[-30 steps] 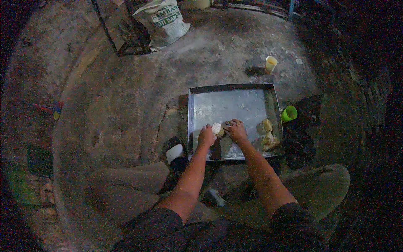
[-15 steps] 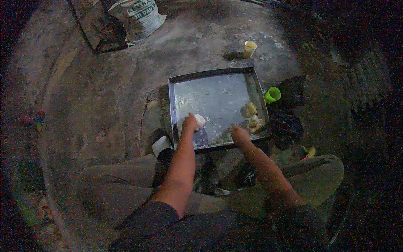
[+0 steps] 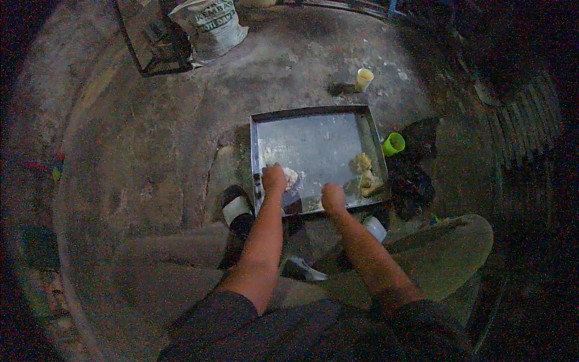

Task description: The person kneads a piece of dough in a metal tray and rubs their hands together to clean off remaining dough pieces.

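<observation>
A shallow metal tray (image 3: 321, 139) sits on the floor in front of me. In its lower left, my left hand (image 3: 274, 178) is curled closed against a pale dough lump (image 3: 290, 177); what its fingertips grip is hidden. My right hand (image 3: 333, 196) is closed in a loose fist just inside the near edge, its fingertips and any contents out of sight. Yellowish dough pieces (image 3: 368, 183) lie along the tray's right side, beyond my right hand.
A pale cup (image 3: 363, 79) stands behind the tray, a green cup (image 3: 393, 143) to its right beside black plastic (image 3: 411, 190). A sack (image 3: 211, 33) and dark metal frame (image 3: 139, 67) stand at the back left. My crossed legs and a sandal (image 3: 235, 210) border the near side.
My hands were close together around the pale lump a second ago; they are now farther apart, the right pulled back toward the near edge. The view has also shifted.
</observation>
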A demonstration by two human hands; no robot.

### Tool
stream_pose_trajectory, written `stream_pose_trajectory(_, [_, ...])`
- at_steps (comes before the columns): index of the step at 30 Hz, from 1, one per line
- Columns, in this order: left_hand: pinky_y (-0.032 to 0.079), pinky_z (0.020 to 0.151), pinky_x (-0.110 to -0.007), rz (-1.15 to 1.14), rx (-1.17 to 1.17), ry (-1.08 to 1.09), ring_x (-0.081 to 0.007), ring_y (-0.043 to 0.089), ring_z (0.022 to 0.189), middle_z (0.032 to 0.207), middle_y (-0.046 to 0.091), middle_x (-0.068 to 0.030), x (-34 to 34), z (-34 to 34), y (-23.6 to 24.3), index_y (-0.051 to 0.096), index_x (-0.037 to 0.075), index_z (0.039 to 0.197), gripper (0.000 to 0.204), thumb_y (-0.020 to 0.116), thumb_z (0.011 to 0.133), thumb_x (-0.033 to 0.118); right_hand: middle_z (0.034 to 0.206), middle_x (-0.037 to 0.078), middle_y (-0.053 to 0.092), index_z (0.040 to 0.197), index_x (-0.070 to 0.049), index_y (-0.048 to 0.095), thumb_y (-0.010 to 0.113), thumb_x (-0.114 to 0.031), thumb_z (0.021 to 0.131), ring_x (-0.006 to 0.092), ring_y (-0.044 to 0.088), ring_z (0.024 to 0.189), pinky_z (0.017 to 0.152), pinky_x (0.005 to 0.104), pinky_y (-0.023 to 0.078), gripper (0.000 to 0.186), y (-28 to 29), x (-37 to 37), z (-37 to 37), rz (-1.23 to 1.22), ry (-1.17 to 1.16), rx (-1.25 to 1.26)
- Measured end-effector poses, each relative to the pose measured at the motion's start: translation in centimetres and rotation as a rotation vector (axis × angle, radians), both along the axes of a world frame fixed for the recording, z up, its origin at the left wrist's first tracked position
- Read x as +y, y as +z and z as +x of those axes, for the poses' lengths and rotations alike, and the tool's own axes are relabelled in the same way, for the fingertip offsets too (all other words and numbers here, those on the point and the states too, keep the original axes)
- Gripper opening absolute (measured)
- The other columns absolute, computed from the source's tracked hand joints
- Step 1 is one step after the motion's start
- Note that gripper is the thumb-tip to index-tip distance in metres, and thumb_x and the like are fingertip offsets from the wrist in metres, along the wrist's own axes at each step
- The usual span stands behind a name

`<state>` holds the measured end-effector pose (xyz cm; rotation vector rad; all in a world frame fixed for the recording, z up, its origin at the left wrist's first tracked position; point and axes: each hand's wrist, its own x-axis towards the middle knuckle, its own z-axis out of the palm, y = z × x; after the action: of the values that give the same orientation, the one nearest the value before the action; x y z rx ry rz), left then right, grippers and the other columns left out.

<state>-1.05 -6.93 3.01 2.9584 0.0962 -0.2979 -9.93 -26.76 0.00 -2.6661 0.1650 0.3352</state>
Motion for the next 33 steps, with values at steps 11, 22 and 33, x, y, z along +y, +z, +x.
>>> stream_pose_trajectory(11, [0.047, 0.071, -0.036, -0.751, 0.488, -0.462, -0.0215, 0.062, 0.076, 0.086, 0.068, -0.0115, -5.1, 0.6, 4.8, 0.066, 0.004, 0.098, 0.022, 0.057, 0.087, 0.02, 0.133, 0.025, 0.043, 0.147, -0.028, 0.008, 0.032, -0.068, 0.087, 0.0469, 0.043, 0.119, 0.094, 0.0677, 0.03, 0.075, 9.5, -4.6, 4.3, 1.857, -0.392, 0.759])
stream_pose_trajectory(22, [0.048, 0.075, -0.031, -1.365, 0.695, 0.043, -0.016, 0.062, 0.079, 0.094, 0.068, -0.004, -5.0, 1.2, 8.4, 0.067, 0.006, 0.103, 0.028, 0.069, 0.083, 0.026, 0.14, 0.013, 0.038, 0.141, -0.019, 0.035, 0.029, -0.073, 0.085, 0.0434, 0.037, 0.124, 0.097, 0.067, 0.028, 0.078, 11.7, -5.4, 4.3, 1.973, -0.34, 0.876])
stream_pose_trajectory(33, [0.048, 0.071, -0.027, -0.898, 0.751, 0.039, -0.0124, 0.06, 0.079, 0.089, 0.068, -0.0066, -3.8, 2.4, 7.6, 0.069, 0.003, 0.098, 0.025, 0.071, 0.08, 0.02, 0.148, 0.004, 0.027, 0.137, -0.014, 0.043, 0.022, -0.07, 0.088, 0.0327, 0.023, 0.136, 0.104, 0.0529, 0.027, 0.077, 9.6, -4.6, 5.0, 1.359, -0.204, 0.73])
